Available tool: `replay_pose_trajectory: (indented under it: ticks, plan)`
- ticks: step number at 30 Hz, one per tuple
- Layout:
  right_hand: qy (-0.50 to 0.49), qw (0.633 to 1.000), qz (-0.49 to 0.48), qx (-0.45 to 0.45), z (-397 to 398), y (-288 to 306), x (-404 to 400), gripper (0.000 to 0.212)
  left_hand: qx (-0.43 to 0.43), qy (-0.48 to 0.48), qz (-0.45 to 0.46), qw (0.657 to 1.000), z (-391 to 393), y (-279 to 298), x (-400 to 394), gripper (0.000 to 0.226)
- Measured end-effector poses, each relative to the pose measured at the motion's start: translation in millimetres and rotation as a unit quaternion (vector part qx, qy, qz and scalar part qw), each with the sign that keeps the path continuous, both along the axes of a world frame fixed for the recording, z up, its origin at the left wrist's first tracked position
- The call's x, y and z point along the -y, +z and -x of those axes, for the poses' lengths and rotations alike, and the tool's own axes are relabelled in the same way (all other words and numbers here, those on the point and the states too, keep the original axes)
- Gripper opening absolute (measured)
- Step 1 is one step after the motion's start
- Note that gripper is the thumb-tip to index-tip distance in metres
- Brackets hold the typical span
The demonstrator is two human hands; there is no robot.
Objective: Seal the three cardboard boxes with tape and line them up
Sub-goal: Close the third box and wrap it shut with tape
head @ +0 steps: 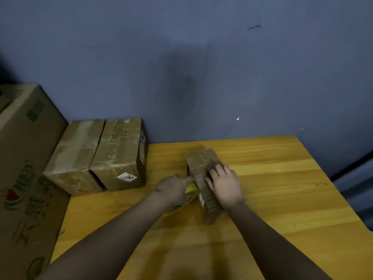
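Observation:
A small narrow cardboard box [203, 162] stands on the wooden table [282, 199] at its middle. My right hand [225, 183] lies flat on the box's top with straight fingers, pressing down. My left hand [174, 188] grips a yellow tape roll [181, 207] right beside the box's left side, its index finger reaching to the box's edge. Two larger taped cardboard boxes sit side by side at the table's back left: the left one [74, 156] and the right one [121, 154], which has a white label.
A big printed carton [26, 168] stands at the far left, past the table's edge. A blue-grey wall runs behind the table. The table's right edge drops off near the right side of the view.

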State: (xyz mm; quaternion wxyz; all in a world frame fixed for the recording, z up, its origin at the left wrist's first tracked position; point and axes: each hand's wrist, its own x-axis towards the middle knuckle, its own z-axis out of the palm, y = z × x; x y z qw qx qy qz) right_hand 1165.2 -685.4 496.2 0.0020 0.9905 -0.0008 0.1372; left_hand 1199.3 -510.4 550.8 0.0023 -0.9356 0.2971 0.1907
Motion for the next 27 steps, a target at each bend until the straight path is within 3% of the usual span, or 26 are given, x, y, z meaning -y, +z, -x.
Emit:
replay_pose_trajectory:
  ticks: [4,7,12,18,27]
  plan:
    - [-0.052,0.994,-0.068,-0.070,18,-12,-21,0.062,-0.005,0.003,0.052,0.999,5,-2,2,0.061]
    - [-0.042,0.990,-0.105,-0.087,22,-15,-21,0.071,-0.029,0.052,0.086,0.995,5,-6,1,0.068]
    - [-0.050,0.981,-0.136,-0.126,21,-8,-15,0.087,-0.037,0.069,0.094,0.993,4,-18,-14,0.059]
    - [-0.127,0.979,-0.087,-0.131,6,14,-31,0.069,-0.048,0.093,0.124,0.987,16,-23,-13,0.054]
    - [-0.138,0.984,-0.083,-0.074,7,-7,-39,0.072,-0.110,0.152,0.243,0.952,21,-38,-25,0.061]
